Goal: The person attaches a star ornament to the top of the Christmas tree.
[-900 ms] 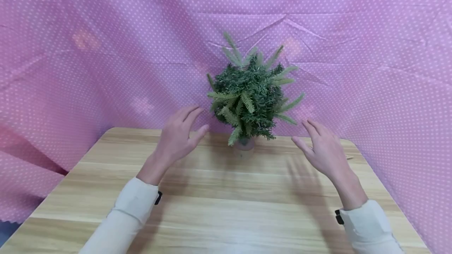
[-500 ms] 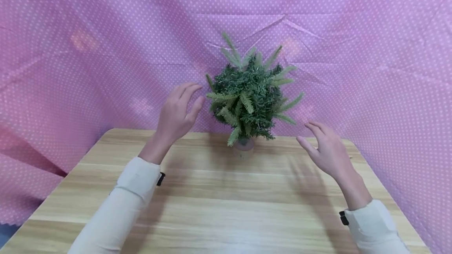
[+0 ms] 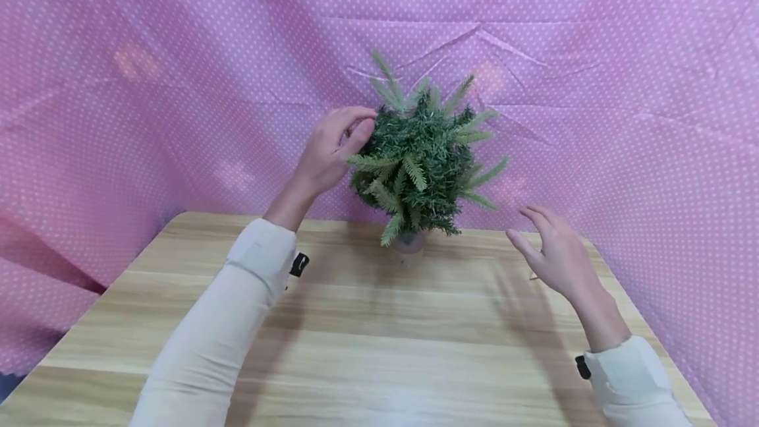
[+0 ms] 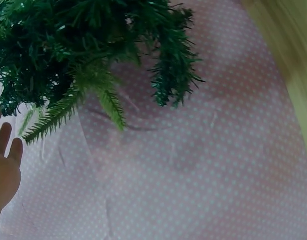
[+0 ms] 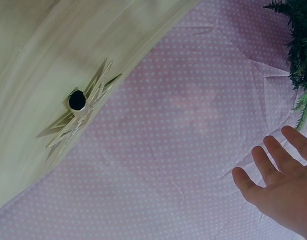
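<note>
A small artificial Christmas tree (image 3: 423, 150), dark green with lighter fir sprigs, stands upright in a pale pot (image 3: 408, 252) at the table's far edge. My left hand (image 3: 329, 147) is raised at the tree's upper left, thumb and fingertips overlapping the foliage in the head view. Seen from the left wrist, the visible fingers (image 4: 3, 137) are fairly straight and spread, close to a light-green sprig (image 4: 56, 120). To the right of the tree, my right hand (image 3: 563, 252) hovers over the table with loosely spread fingers, holding nothing.
A gold star-shaped ornament with a dark round socket (image 5: 78, 102) lies near the edge of the wooden table (image 3: 379, 341). In the head view my right hand mostly hides it. Pink polka-dot cloth (image 3: 237, 71) hangs behind and beside the table.
My left hand has risen and moved right, from beside the pot's level to the tree's upper left, covering a sprig there. My right hand has drifted slightly right, away from the tree.
</note>
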`<state>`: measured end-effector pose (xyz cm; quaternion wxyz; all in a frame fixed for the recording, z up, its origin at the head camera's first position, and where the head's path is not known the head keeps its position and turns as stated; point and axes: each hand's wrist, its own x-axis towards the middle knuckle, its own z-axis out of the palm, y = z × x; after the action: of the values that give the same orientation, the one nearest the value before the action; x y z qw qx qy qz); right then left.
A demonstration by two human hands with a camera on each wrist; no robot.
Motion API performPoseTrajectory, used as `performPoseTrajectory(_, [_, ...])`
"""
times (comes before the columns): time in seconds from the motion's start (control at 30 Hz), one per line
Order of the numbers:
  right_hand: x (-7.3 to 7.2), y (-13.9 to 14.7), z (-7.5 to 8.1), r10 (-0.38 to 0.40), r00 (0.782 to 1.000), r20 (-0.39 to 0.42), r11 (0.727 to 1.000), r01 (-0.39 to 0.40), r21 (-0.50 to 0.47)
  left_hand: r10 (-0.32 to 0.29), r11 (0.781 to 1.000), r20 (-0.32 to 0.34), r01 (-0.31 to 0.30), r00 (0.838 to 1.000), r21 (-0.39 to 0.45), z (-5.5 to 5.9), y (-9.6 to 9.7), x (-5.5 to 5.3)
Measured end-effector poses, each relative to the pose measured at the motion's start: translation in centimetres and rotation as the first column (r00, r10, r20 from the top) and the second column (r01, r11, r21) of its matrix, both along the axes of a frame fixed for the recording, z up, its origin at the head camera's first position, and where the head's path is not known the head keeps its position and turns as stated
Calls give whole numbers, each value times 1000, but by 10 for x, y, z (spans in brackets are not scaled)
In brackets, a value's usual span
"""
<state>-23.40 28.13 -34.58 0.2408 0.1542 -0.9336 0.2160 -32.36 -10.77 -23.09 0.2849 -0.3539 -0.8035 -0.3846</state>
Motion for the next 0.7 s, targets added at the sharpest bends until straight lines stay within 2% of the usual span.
performPoseTrajectory(0.1, [0, 5, -2, -7, 1000, 7, 1000, 7, -7, 4, 999, 14, -3, 1000, -44, 7, 4, -2])
performPoseTrajectory(0.23, [2, 11, -4, -17, 1000, 24, 1000, 17, -17, 13, 997, 72, -7, 997, -80, 13, 7, -3])
performPoseTrajectory(0.47, [3, 25, -9, -37, 996, 77, 999, 37, -8, 51, 995, 150, -37, 987, -95, 14, 12, -9])
performPoseTrajectory(0.7, [1, 36, -16, -26, 994, 110, 999, 31, -40, 48, 991, 141, -30, 989, -130, 14, 17, -12])
